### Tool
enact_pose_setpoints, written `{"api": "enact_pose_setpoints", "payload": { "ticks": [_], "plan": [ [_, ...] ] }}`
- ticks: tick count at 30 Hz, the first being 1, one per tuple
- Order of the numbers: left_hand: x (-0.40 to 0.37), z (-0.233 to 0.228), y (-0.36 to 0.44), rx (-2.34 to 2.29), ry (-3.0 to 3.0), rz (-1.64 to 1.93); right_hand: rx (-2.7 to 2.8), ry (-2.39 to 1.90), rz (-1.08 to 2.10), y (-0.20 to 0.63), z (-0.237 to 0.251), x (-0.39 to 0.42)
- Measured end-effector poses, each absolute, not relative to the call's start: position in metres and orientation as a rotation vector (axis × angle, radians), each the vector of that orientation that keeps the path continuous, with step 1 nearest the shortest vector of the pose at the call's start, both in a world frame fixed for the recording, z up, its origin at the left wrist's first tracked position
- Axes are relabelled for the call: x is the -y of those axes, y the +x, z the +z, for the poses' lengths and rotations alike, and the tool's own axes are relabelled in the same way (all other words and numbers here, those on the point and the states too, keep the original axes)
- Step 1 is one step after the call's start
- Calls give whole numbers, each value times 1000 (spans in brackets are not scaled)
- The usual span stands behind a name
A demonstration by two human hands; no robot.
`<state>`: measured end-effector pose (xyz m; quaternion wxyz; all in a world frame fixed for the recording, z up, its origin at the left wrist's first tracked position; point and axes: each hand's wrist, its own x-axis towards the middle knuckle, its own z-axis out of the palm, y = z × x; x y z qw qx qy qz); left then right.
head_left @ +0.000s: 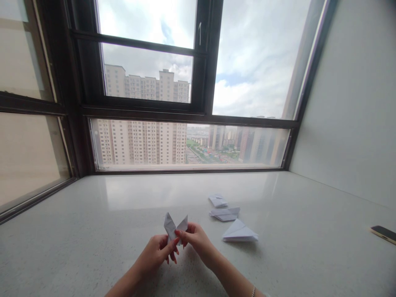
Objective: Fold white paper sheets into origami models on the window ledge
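Both forearms run off the bottom edge of the view. The fingertips (175,241) cover the base of the folded paper piece (173,225), hiding its lower folds. A dark phone (383,234) near the surface's (77,231) right edge is cut off by the frame.

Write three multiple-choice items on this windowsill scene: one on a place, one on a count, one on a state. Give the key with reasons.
1. Where does the phone lie?
A. at the far right edge of the sill
B. beside the left window
C. under the hands

2. How many folded papers lie on the sill, apart from the held one?
A. one
B. three
C. six

3. How is the folded paper piece held?
A. flat under one palm
B. pinched by fingers of both hands, raised off the sill
C. lying untouched

Key: 1 A, it sits at the right edge. 2 B, small fold, flat fold, triangle. 3 B, left hand and right hand both grip it.
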<state>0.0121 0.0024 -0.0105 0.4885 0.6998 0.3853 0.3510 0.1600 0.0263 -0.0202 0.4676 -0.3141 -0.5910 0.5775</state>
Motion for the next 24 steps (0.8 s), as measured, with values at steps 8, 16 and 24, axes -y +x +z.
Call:
{"api": "enact_pose_setpoints", "payload": {
  "ticks": [8, 16, 24],
  "plan": [
    [-3, -12, 12, -938, 1675, 855, 1454, -787, 1403, 160, -20, -26],
    [-5, -14, 10, -926, 1691, 837, 1461, -777, 1387, 160, -19, -25],
    [-6, -14, 9, -916, 1691, 832, 1450, -790, 1391, 159, -20, -25]
  ]
}}
